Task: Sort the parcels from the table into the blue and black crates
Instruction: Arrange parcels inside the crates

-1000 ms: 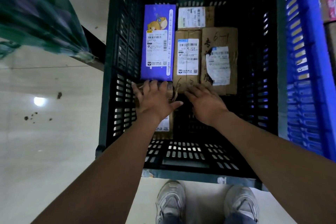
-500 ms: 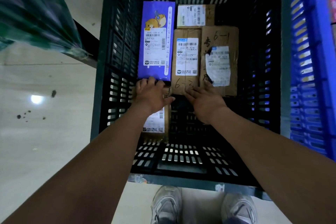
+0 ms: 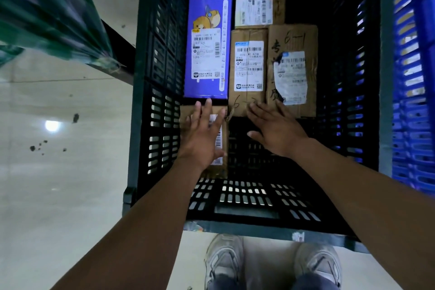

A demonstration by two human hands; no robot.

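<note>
Both my hands reach down into the black crate (image 3: 247,207). My left hand (image 3: 202,134) lies flat with straight fingers on a small brown parcel (image 3: 220,167) in the crate's near left corner. My right hand (image 3: 275,129) hovers open beside it, fingertips at the near edge of two brown parcels (image 3: 247,70) (image 3: 294,37). A purple parcel (image 3: 207,47) with a cartoon animal lies at the far left. A fourth brown parcel (image 3: 259,10) with a white label sits behind them.
The blue crate (image 3: 414,101) stands directly right of the black one. A table corner under a green cloth (image 3: 47,14) juts in at upper left. Pale floor (image 3: 58,195) lies to the left, and my shoes (image 3: 223,261) stand at the crate's near side.
My left hand has flattened onto the small brown parcel, which now lies lower on the crate floor. My right hand has stayed open near the brown parcels.
</note>
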